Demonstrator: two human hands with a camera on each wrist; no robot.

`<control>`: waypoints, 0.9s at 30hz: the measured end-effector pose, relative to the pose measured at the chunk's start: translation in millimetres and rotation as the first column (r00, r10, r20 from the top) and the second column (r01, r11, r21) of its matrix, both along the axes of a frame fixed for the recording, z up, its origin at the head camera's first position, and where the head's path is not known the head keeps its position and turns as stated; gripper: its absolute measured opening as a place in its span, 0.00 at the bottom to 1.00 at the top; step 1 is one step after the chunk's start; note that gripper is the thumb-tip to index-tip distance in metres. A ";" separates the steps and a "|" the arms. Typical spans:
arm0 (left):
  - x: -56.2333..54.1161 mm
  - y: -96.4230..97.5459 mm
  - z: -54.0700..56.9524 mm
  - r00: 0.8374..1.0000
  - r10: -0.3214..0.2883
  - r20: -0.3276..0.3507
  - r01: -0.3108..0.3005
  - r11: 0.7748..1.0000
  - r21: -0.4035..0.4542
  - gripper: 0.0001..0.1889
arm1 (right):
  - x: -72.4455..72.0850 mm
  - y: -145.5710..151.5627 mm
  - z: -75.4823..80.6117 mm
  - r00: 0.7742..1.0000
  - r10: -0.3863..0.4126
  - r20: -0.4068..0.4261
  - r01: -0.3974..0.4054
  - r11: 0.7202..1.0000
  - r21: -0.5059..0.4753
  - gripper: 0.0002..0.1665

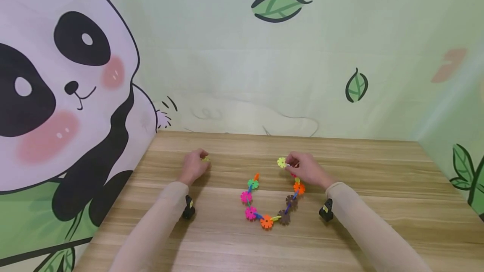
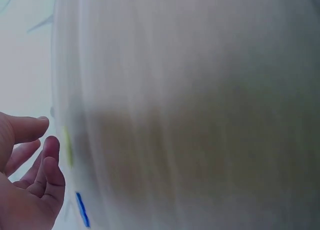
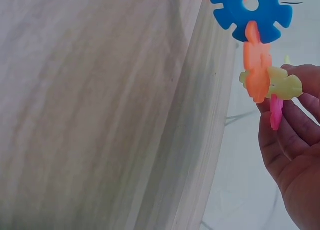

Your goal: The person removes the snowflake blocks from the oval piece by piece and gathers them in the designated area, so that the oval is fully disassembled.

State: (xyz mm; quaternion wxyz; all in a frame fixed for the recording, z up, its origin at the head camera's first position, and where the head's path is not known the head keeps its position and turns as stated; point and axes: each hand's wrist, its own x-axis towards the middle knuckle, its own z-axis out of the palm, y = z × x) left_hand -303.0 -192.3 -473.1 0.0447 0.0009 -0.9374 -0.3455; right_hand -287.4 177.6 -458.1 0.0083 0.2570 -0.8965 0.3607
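A U-shaped chain of notched plastic snowflake discs [image 1: 266,222] in pink, orange, brown, blue and green lies on the wooden table. At its far right end my right hand [image 1: 308,168] pinches the linked discs, with a pale yellow disc [image 1: 281,162] beyond the fingertips. In the right wrist view, a blue disc [image 3: 252,12], an orange disc [image 3: 258,72] and a yellow disc [image 3: 285,84] hang joined beside the fingers. My left hand [image 1: 194,166] is lowered over the table to the left, fingers loosely bent around a small yellow disc [image 1: 206,159]; its wrist view shows thumb and fingers apart.
The table [image 1: 227,255] ends at a pale green fabric backdrop [image 1: 227,53] with leaf drawings. A large printed panda [image 1: 87,87] fills the left side. A small black device [image 1: 326,210] is worn at each wrist. A blue piece [image 2: 82,210] shows in the left wrist view.
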 end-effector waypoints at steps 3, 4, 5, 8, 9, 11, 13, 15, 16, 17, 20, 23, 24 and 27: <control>0.6 9.8 4.2 1.000 -0.022 0.002 0.022 0.999 0.026 0.15 | -0.4 -0.2 -0.5 1.000 0.001 -0.003 -0.001 1.000 -0.002 0.04; 0.6 13.5 5.1 1.000 -0.029 0.006 0.029 0.999 0.042 0.15 | -0.2 -0.4 -0.4 1.000 0.002 -0.004 -0.002 1.000 0.000 0.03; 0.5 16.8 5.6 0.999 -0.037 0.010 0.036 0.998 0.056 0.14 | -0.2 -0.5 -0.5 1.000 0.002 -0.005 -0.002 1.000 0.001 0.03; -0.1 27.5 6.9 0.998 -0.067 0.006 0.066 0.994 0.082 0.13 | 0.3 -1.3 0.1 1.000 -0.002 0.000 0.002 1.000 0.004 0.03; -0.4 31.2 7.2 0.997 -0.074 0.005 0.073 0.993 0.088 0.12 | 0.5 -1.5 0.6 1.000 -0.003 0.002 0.003 1.000 0.003 0.03; -0.3 38.7 8.4 0.996 -0.089 -0.006 0.089 0.992 0.089 0.12 | 1.1 -2.0 1.8 1.000 -0.006 0.007 0.006 1.000 0.004 0.03; -0.3 47.1 11.1 0.994 -0.107 -0.024 0.109 0.989 0.100 0.12 | 1.1 -2.2 2.7 1.000 -0.008 0.010 0.008 1.000 0.005 0.03; 0.2 55.5 13.5 0.992 -0.121 -0.029 0.124 0.985 0.120 0.11 | 0.9 -2.1 3.2 1.000 -0.012 0.015 0.011 1.000 0.011 0.03; 0.6 59.7 14.4 0.991 -0.129 -0.037 0.133 0.982 0.132 0.11 | 0.7 -2.1 3.2 1.000 -0.010 0.015 0.010 1.000 0.013 0.03; 0.9 63.8 15.3 0.990 -0.137 -0.043 0.142 0.980 0.141 0.11 | 0.3 -2.3 3.1 1.000 -0.012 0.019 0.011 1.000 0.015 0.04; 2.7 75.7 17.0 0.986 -0.159 -0.044 0.164 0.972 0.169 0.11 | -0.7 -3.4 2.6 1.000 -0.009 0.026 0.009 1.000 0.021 0.04; 4.5 87.1 17.4 0.982 -0.182 -0.053 0.189 0.961 0.201 0.09 | -1.5 -4.7 1.9 1.000 -0.012 0.028 0.012 1.000 0.025 0.04; 5.2 91.1 17.7 0.981 -0.188 -0.055 0.196 0.957 0.213 0.08 | -1.5 -4.7 1.6 1.000 -0.010 0.024 0.010 1.000 0.027 0.04; 7.6 102.7 19.8 0.977 -0.207 -0.058 0.215 0.942 0.259 0.06 | -1.8 -5.5 0.8 1.000 -0.016 0.019 0.015 0.999 0.033 0.04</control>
